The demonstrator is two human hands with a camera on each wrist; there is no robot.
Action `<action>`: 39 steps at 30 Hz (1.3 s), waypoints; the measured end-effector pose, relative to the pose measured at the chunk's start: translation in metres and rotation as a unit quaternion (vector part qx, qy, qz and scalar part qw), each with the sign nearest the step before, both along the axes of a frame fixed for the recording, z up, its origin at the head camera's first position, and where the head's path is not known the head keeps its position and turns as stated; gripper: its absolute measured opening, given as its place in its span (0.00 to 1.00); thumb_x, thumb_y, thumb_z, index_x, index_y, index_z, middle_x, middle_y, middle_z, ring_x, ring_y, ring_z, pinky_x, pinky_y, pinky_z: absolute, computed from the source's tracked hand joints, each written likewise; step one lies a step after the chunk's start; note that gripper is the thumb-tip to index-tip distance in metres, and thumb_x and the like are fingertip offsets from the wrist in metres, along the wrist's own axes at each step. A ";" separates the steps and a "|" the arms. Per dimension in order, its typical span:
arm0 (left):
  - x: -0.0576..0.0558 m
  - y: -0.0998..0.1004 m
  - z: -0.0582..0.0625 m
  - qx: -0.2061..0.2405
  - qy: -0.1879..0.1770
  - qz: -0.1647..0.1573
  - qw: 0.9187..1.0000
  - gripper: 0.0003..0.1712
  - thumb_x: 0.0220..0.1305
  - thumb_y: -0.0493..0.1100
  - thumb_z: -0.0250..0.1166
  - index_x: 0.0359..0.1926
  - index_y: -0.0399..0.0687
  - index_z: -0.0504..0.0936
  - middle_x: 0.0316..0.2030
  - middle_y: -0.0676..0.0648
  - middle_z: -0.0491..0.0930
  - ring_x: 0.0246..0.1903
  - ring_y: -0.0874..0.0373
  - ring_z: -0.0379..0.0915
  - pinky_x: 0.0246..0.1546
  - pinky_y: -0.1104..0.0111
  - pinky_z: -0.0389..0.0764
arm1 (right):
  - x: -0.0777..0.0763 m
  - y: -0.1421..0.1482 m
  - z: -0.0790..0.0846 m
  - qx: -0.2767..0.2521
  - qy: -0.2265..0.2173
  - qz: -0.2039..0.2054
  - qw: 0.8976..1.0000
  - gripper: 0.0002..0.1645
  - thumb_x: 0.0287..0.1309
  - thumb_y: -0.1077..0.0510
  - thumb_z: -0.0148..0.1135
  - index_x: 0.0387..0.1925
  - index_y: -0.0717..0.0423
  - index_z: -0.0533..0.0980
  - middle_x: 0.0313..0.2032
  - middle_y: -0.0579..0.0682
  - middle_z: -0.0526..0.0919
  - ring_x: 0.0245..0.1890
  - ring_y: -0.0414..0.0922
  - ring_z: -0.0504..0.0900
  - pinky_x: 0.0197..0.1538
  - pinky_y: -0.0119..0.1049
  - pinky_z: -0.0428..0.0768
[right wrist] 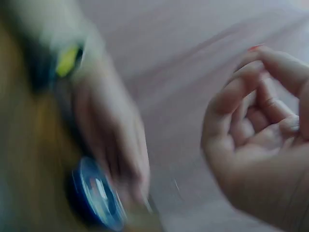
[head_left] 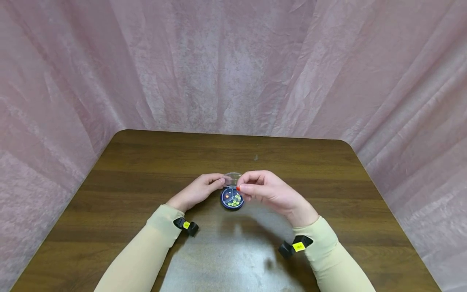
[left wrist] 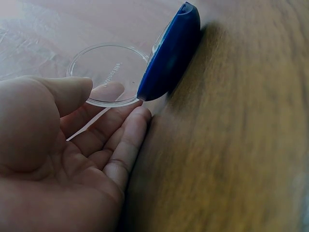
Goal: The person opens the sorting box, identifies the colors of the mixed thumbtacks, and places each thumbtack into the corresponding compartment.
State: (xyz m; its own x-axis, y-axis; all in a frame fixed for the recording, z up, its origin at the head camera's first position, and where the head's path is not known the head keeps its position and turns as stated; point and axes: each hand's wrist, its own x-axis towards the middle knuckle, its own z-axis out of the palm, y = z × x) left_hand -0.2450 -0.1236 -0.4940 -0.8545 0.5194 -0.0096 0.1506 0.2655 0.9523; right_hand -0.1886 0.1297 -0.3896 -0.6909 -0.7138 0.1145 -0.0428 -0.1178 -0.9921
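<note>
"Where is the red piece (head_left: 238, 188)?"

"At the fingertips of the right hand (head_left: 271, 196), pinched between thumb and forefinger beside the open blue case (left wrist: 174, 58) in the head view. I can't tell how high above it."

"How would it handle?"

"Light, I'd judge, and probably hard and smooth. It's small enough (the fingers hide most of it) that a strong squeeze could shoot it away. Two fingertips on opposite sides, gently, should do."

"And the left hand (head_left: 198, 190)?"

"It pinches the clear lid (left wrist: 108, 67) near the rim, thumb on one side, a finger showing through from behind."

"Good place for it?"

"I think so. The lid looks thin and stiff, maybe brittle, and the joint where it meets the case is likely the weak spot. Hold by the rim, no twisting."

"The case itself?"

"On the table (head_left: 160, 158), rigid plastic by its look, light enough to skid if bumped. Steady it by its rounded outer wall. An orange-red piece (head_left: 227, 196) lies inside to the left, yellow-green pieces (head_left: 233, 204) lower and to the right; a knock could make them hop."
</note>
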 end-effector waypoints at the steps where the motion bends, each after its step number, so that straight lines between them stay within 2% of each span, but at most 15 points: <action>1: 0.000 0.000 0.000 -0.001 0.002 -0.002 1.000 0.19 0.77 0.52 0.53 0.61 0.57 0.81 0.57 0.56 0.80 0.62 0.62 0.70 0.62 0.65 0.69 | -0.002 -0.002 -0.002 0.059 0.046 -0.033 0.997 0.07 0.68 0.56 0.61 0.39 0.55 0.80 0.30 0.47 0.78 0.33 0.43 0.75 0.39 0.33 0.75; 2: 0.000 0.000 0.001 -0.001 0.002 -0.004 1.000 0.19 0.77 0.53 0.53 0.61 0.57 0.81 0.57 0.57 0.80 0.62 0.62 0.70 0.63 0.65 0.69 | -0.004 -0.004 -0.004 0.124 0.095 -0.065 0.986 0.07 0.66 0.54 0.63 0.38 0.52 0.81 0.31 0.45 0.80 0.33 0.42 0.77 0.38 0.33 0.76; 3: -0.001 0.000 0.001 -0.002 0.004 -0.005 1.000 0.19 0.77 0.53 0.52 0.61 0.57 0.81 0.57 0.57 0.80 0.62 0.62 0.70 0.63 0.65 0.69 | -0.006 -0.007 -0.007 0.187 0.147 -0.090 0.967 0.07 0.65 0.51 0.64 0.37 0.49 0.82 0.31 0.43 0.82 0.34 0.40 0.78 0.39 0.33 0.77; 6: -0.001 -0.001 0.000 0.003 0.003 -0.009 1.000 0.19 0.78 0.52 0.52 0.61 0.55 0.80 0.57 0.55 0.80 0.61 0.61 0.72 0.62 0.66 0.69 | -0.013 -0.015 -0.017 0.327 0.278 -0.144 0.892 0.04 0.63 0.48 0.66 0.33 0.39 0.82 0.30 0.35 0.81 0.32 0.35 0.79 0.37 0.31 0.77; 8: -0.002 0.000 -0.001 0.009 0.001 -0.012 1.000 0.19 0.78 0.50 0.52 0.62 0.54 0.80 0.58 0.54 0.80 0.61 0.60 0.72 0.62 0.66 0.70 | -0.017 -0.020 -0.025 0.379 0.338 -0.160 0.846 0.03 0.62 0.48 0.66 0.31 0.37 0.81 0.27 0.32 0.79 0.29 0.33 0.77 0.34 0.30 0.75; 10: -0.001 0.000 -0.001 0.010 -0.003 -0.011 1.000 0.19 0.78 0.50 0.52 0.62 0.55 0.80 0.58 0.54 0.79 0.60 0.61 0.73 0.61 0.67 0.70 | -0.021 -0.026 -0.031 0.408 0.386 -0.166 0.811 0.04 0.60 0.50 0.67 0.29 0.37 0.81 0.26 0.31 0.76 0.27 0.32 0.75 0.32 0.30 0.74; 16: 0.000 0.001 0.003 0.004 -0.020 0.002 1.000 0.17 0.77 0.53 0.53 0.59 0.61 0.81 0.59 0.58 0.78 0.59 0.61 0.74 0.61 0.67 0.70 | -0.026 -0.038 -0.042 0.463 0.474 -0.174 0.729 0.06 0.57 0.53 0.67 0.26 0.38 0.82 0.25 0.33 0.76 0.24 0.34 0.74 0.27 0.33 0.73; 20: 0.000 0.002 0.005 0.009 -0.019 -0.002 1.000 0.18 0.77 0.52 0.53 0.60 0.60 0.81 0.59 0.57 0.78 0.59 0.61 0.74 0.61 0.67 0.70 | -0.028 -0.043 -0.051 0.488 0.509 -0.175 0.687 0.08 0.56 0.54 0.66 0.23 0.38 0.81 0.25 0.34 0.77 0.22 0.38 0.74 0.25 0.38 0.74; 22: 0.000 0.002 0.005 0.011 -0.017 -0.004 1.000 0.17 0.77 0.52 0.53 0.60 0.60 0.81 0.59 0.57 0.78 0.59 0.62 0.74 0.61 0.68 0.70 | -0.028 -0.045 -0.054 0.498 0.518 -0.176 0.673 0.10 0.56 0.55 0.66 0.21 0.38 0.81 0.25 0.35 0.77 0.21 0.39 0.74 0.25 0.41 0.74; 25: 0.001 0.001 0.004 0.012 -0.014 -0.005 1.000 0.17 0.77 0.52 0.53 0.60 0.60 0.81 0.58 0.57 0.78 0.59 0.62 0.74 0.61 0.68 0.70 | -0.027 -0.048 -0.056 0.513 0.522 -0.178 0.657 0.12 0.56 0.54 0.65 0.19 0.37 0.79 0.24 0.36 0.77 0.20 0.40 0.75 0.24 0.42 0.75; 28: 0.001 0.000 0.002 0.015 -0.011 -0.009 1.000 0.18 0.77 0.52 0.53 0.61 0.59 0.80 0.58 0.57 0.79 0.59 0.61 0.74 0.61 0.67 0.70 | -0.025 -0.049 -0.057 0.511 0.524 -0.181 0.657 0.12 0.56 0.53 0.65 0.19 0.36 0.79 0.23 0.35 0.77 0.21 0.40 0.76 0.23 0.40 0.74; 30: 0.001 -0.001 0.000 0.018 -0.013 -0.013 1.000 0.19 0.77 0.52 0.53 0.61 0.58 0.80 0.58 0.57 0.79 0.59 0.60 0.74 0.61 0.68 0.71 | -0.023 -0.048 -0.056 0.506 0.523 -0.181 0.662 0.13 0.56 0.54 0.65 0.19 0.36 0.79 0.23 0.35 0.76 0.20 0.39 0.75 0.21 0.39 0.73; 35: 0.001 -0.002 -0.002 0.024 -0.015 -0.013 1.000 0.19 0.77 0.51 0.53 0.62 0.55 0.80 0.58 0.55 0.80 0.61 0.58 0.73 0.60 0.68 0.71 | -0.020 -0.037 -0.047 0.482 0.511 -0.185 0.687 0.11 0.57 0.56 0.64 0.22 0.37 0.80 0.24 0.34 0.74 0.21 0.36 0.72 0.22 0.35 0.71; 37: 0.001 -0.002 -0.002 0.024 -0.012 -0.012 1.000 0.20 0.77 0.50 0.53 0.62 0.52 0.80 0.58 0.53 0.80 0.61 0.57 0.73 0.60 0.67 0.71 | -0.022 -0.028 -0.042 0.476 0.501 -0.199 0.695 0.08 0.56 0.56 0.64 0.25 0.38 0.82 0.25 0.34 0.75 0.23 0.35 0.73 0.24 0.35 0.73; 39: 0.001 -0.001 -0.002 0.021 -0.008 -0.011 1.000 0.20 0.77 0.50 0.53 0.61 0.52 0.80 0.57 0.53 0.80 0.61 0.57 0.73 0.61 0.66 0.71 | -0.026 -0.017 -0.037 0.475 0.489 -0.223 0.697 0.06 0.56 0.55 0.65 0.28 0.39 0.83 0.27 0.34 0.76 0.24 0.34 0.74 0.26 0.35 0.74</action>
State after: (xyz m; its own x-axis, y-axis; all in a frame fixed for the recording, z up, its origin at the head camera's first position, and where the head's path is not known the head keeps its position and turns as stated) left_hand -0.2441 -0.1251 -0.4956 -0.8428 0.5382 -0.0012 0.1401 0.2215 0.9650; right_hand -0.2151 0.1127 -0.4265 -0.7909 -0.5286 0.3083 -0.5761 0.8131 -0.0838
